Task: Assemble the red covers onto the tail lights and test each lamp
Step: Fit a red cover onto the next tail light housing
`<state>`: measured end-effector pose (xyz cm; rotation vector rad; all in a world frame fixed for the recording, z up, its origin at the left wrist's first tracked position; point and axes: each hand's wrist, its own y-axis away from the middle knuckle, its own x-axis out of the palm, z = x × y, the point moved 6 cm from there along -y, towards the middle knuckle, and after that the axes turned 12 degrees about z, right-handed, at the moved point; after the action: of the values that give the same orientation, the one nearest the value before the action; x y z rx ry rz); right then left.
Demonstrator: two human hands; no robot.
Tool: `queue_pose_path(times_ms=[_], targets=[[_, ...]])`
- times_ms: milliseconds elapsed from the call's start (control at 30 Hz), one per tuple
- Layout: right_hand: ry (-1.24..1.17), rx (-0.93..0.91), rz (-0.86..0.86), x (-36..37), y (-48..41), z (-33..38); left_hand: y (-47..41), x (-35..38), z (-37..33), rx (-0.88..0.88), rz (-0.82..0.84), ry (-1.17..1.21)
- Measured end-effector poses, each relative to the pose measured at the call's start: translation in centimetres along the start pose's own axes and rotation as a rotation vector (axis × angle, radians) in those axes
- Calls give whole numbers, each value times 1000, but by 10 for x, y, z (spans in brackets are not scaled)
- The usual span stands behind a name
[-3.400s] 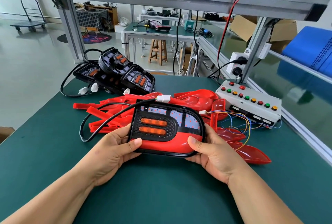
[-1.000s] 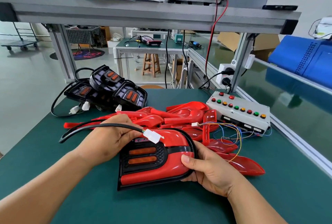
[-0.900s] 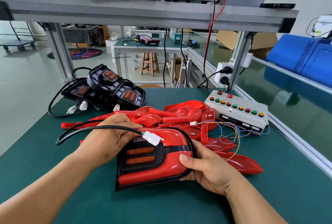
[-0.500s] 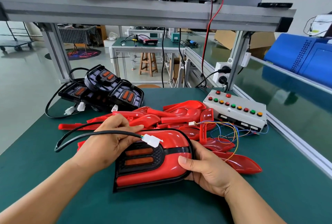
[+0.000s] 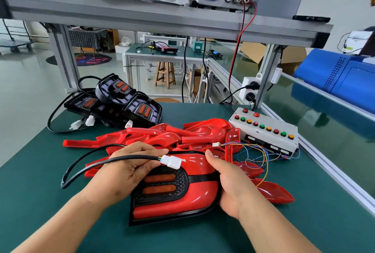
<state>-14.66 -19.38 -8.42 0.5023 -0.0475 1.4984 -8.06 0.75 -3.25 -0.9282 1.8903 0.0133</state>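
The green bench (image 5: 203, 238) carries everything, and I'll place the rest from the covered tail light (image 5: 182, 196) lying low in the middle, nearest the person. Behind that lamp sprawls the pile of loose red covers (image 5: 172, 135). Farther behind and to its left sits a stack of bare tail lights (image 5: 121, 100), black housings with amber strips, leads trailing. Behind and to the lamp's right stands the grey button box (image 5: 265, 131), coloured buttons along its top.

The lamp wears its red cover, which looks seated all round from here, so I'd judge assembly of this one done and the testing step in hand. The right hand (image 5: 229, 183) grips the lamp's right end, thumb hooked over the upper edge, fingers out of sight beneath. The left hand (image 5: 121, 169) lies over the lamp's left side and pinches the black cable (image 5: 81, 163) just short of its white plug (image 5: 172, 161), which hangs above the lamp's top face, pointing right.

Coloured wires (image 5: 233, 144) run from the box toward the lamp and end in a small white connector (image 5: 216, 144) resting on the covers just behind the lamp's upper edge. The next move, as I read it, is to mate plug and connector. They are near but apart, so the plug must go up and right with its mouth squared to the other. The connector lies loose, so the right hand would probably have to leave the lamp to steady it. Only then are the buttons any use.
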Motion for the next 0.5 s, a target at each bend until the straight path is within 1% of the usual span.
queue_pose_path(times_ms=[67,167,267,400,500], targets=[[24,-17,-23,0,-3,2,2,4,7,-103,-53,151],[83,-61,-65,0,-7,5,8,14,16,-274,-115,566],[145,-88,-95,0,-8,3,9,18,17,-331,-111,844],[186,-132,-119,-3,-9,-2,12,20,24,-463,-64,1061],[189,-153,-88,-3,-10,-3,13,21,24,-477,-13,1142]])
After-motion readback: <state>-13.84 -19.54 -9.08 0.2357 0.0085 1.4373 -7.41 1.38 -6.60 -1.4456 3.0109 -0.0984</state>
